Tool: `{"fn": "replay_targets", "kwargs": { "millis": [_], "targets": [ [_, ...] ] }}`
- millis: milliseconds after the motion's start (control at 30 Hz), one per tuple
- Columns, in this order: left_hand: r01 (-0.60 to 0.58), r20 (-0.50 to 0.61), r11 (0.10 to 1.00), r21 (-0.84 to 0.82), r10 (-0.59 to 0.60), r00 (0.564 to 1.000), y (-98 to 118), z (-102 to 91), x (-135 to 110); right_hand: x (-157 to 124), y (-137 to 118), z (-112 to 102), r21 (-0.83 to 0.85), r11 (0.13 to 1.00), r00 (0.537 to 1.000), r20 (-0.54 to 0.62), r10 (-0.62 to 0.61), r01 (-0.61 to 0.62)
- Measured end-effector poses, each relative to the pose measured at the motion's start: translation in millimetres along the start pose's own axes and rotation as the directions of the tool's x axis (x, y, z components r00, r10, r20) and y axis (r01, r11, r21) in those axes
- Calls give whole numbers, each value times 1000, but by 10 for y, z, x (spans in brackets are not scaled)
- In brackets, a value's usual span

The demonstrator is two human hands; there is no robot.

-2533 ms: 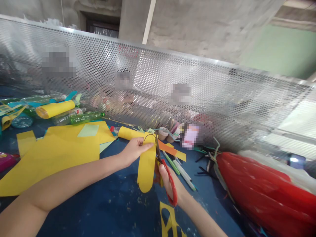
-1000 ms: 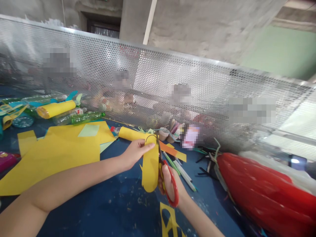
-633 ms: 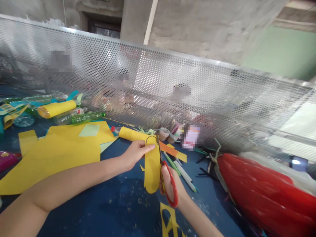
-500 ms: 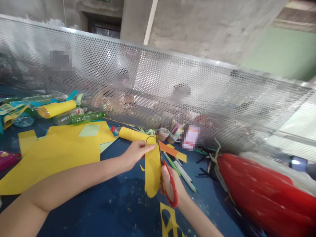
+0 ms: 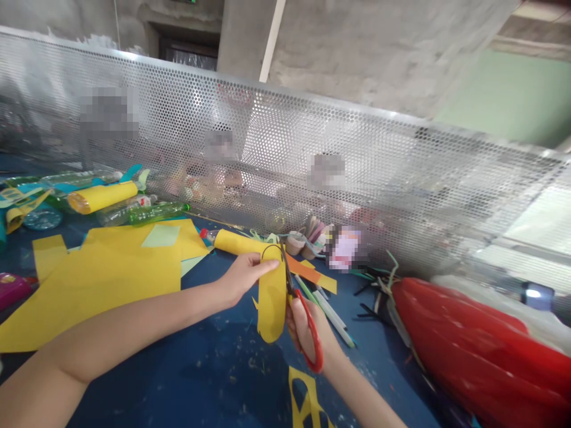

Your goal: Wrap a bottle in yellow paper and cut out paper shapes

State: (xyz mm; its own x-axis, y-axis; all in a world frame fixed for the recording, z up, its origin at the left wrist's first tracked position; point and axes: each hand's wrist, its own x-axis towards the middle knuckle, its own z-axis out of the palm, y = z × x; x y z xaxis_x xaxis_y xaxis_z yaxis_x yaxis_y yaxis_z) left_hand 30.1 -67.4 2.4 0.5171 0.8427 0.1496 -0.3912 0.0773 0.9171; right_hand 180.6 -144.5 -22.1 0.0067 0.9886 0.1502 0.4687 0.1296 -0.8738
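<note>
My left hand (image 5: pixel 244 278) pinches a long yellow paper strip (image 5: pixel 272 309) near its upper end, thumb on top. The strip hangs down with a rounded lower end, and a dark curved line is drawn near its top. My right hand (image 5: pixel 307 324) is closed round the red handles of a pair of scissors (image 5: pixel 317 351). Their dark blades point upward along the right edge of the paper. Just behind my left hand lies a bottle wrapped in yellow paper (image 5: pixel 234 242), with a red cap. Yellow paper offcuts (image 5: pixel 307 401) with cut-out holes lie below my right hand.
Large yellow sheets (image 5: pixel 134 267) cover the left of the blue table (image 5: pixel 200 368). Several bottles (image 5: pixel 156 212) lie at the back left. Markers (image 5: pixel 330 309) and orange paper (image 5: pixel 302 268) are right of the scissors. A red plastic bag (image 5: pixel 477 339) sits right. A perforated metal screen (image 5: pixel 276 137) stands behind.
The lower end of the yellow paper strip has shifted slightly up and left. The scissors and both hands have barely moved.
</note>
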Motion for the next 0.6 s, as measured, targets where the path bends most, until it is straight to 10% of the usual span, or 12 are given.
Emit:
{"fn": "replay_targets", "kwargs": {
  "millis": [600],
  "targets": [
    [-46, -57, 992, 116, 53, 997, 81, -58, 34, 14, -79, -107, -67, 994, 996, 27, 88, -86]
  ]
}}
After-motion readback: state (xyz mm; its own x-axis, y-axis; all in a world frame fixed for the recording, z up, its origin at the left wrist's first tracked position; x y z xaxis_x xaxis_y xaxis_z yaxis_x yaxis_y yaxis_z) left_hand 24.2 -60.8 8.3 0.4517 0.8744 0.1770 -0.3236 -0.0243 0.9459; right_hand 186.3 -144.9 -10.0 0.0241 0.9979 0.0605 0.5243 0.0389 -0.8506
